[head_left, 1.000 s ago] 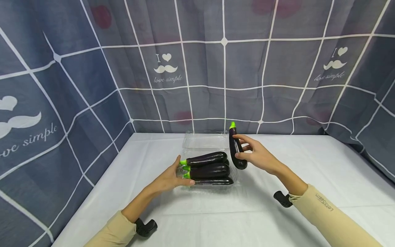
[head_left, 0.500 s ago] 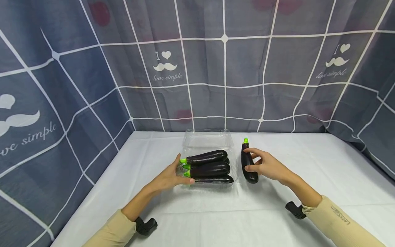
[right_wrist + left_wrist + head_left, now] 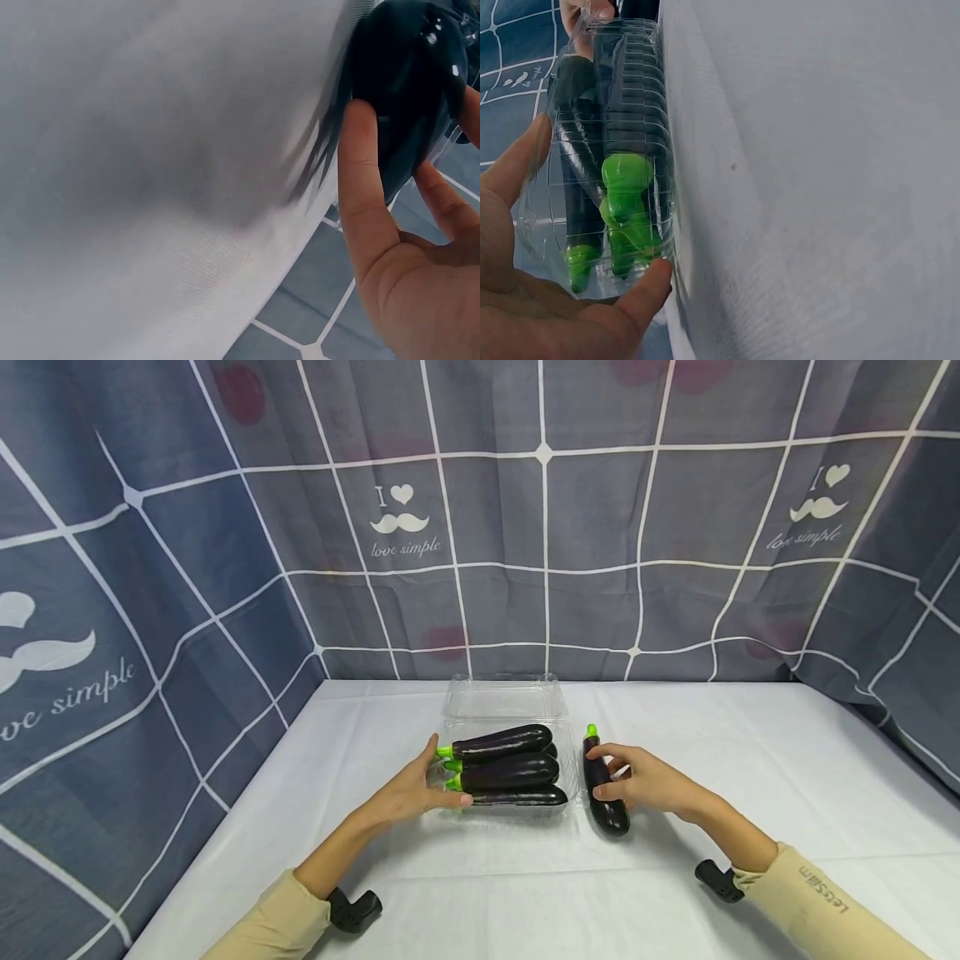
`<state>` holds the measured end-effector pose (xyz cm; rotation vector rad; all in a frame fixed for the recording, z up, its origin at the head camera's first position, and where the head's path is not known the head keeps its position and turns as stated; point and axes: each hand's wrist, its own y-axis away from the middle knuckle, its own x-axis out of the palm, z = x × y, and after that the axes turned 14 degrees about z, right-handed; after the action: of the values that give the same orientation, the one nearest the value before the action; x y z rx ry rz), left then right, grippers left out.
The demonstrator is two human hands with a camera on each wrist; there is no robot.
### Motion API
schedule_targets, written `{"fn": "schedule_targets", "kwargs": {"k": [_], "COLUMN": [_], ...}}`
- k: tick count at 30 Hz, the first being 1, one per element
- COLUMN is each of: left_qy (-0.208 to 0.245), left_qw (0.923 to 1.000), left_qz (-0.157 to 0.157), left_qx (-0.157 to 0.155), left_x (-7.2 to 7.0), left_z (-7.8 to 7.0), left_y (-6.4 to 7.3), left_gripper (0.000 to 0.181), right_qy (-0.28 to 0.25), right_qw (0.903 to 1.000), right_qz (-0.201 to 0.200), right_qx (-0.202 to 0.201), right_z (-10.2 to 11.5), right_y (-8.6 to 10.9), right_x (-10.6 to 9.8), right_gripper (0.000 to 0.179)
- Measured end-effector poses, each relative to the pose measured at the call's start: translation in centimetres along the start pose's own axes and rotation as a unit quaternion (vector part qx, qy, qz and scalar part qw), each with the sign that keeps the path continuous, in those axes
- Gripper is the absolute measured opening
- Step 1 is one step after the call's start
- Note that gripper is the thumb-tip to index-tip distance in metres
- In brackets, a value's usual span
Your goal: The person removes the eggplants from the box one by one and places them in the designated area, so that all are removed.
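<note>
A clear plastic clamshell box lies with its lid folded back, several glossy dark eggplants piled in its near half, green stems to the left. At its left end, my left hand holds the box between thumb and fingers; the left wrist view shows the ribbed wall between them. My right hand grips a single eggplant just right of the box, its green stem pointing away. In the right wrist view this eggplant sits between thumb and fingers, low over the cloth; whether it touches is unclear.
White cloth covers the table. A dark checked curtain hangs behind the table and along both sides. Black wrist mounts stick out near both sleeves.
My right hand has carried the single eggplant from beside the box's right edge, rightward and then down toward the table's front. My left hand and the box have stayed put.
</note>
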<state>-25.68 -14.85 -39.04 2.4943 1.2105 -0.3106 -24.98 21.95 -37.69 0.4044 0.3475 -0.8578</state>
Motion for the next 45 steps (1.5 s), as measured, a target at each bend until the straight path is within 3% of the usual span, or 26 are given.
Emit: {"fn": "schedule_targets", "kwargs": {"k": [22, 36, 45], "left_qy": [-0.009, -0.003, -0.006], "left_qw": [0.9998, 1.0, 0.9999], "left_qz": [-0.008, -0.004, -0.006], "left_qx": [-0.014, -0.006, -0.009], "left_x": [0.07, 0.04, 0.01], "left_z": [-0.17, -0.09, -0.04], "left_y": [0.13, 0.13, 0.08], "left_gripper": [0.125, 0.125, 0.125], "right_qy": [-0.01, 0.009, 0.0], "right_qw": [0.9998, 0.9997, 0.9998], "right_qz": [0.009, -0.024, -0.019], "right_qx": [-0.011, -0.005, -0.008], "right_z": [-0.41, -0.4, -0.64], "right_y": [0.02, 0.08, -0.1], "right_x": [0.05, 0.18, 0.51], "right_gripper": [0.058, 0.058, 0.056]}}
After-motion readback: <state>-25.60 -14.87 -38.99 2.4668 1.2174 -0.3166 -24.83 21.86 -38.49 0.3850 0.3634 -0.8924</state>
